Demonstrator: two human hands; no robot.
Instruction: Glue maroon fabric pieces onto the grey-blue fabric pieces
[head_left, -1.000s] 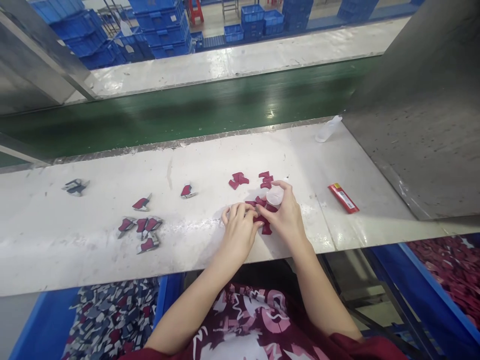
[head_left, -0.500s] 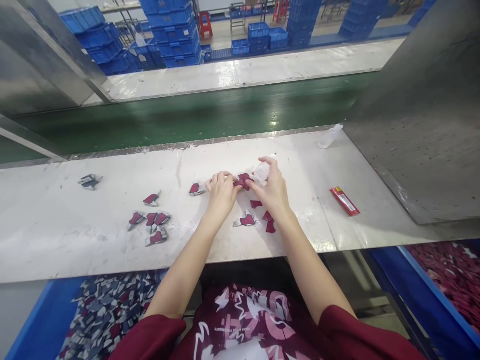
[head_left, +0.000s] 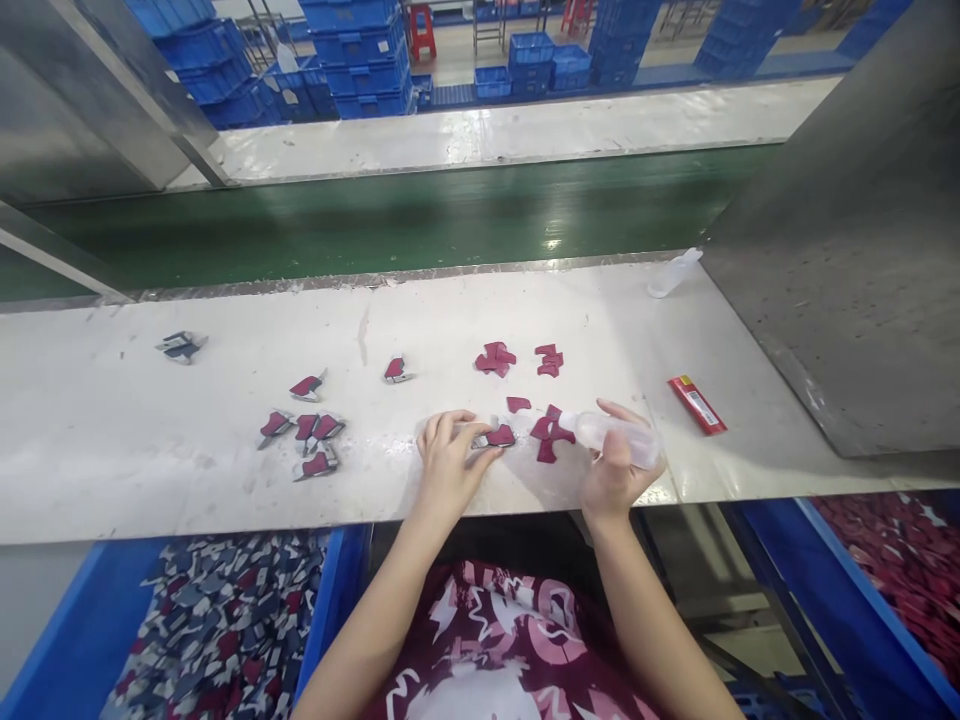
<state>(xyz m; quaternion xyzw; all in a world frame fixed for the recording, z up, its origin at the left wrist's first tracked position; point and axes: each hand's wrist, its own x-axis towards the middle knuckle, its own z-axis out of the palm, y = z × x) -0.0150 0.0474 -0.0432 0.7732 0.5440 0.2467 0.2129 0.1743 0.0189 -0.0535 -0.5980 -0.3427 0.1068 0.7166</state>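
My left hand is closed at the left end of a small maroon-and-grey piece, thumb and forefinger on it as it lies on the white worktop. My right hand grips a translucent squeeze bottle, tilted almost flat, its nozzle pointing left over a cluster of flat maroon pieces. One loose maroon piece lies just above the held piece. Farther back are two more maroon clusters. Another maroon-and-grey piece sits beyond my left hand.
Several two-coloured pieces lie to the left, with a dark grey one farther off. At right are a red packet and a clear container near a metal panel. Below the edge stand blue bins. A green belt runs behind.
My hands have left the maroon cluster, which now lies on the worktop. My left hand has come nearer to the two-coloured piece and grips it. My right hand has moved right and nearer with the bottle.
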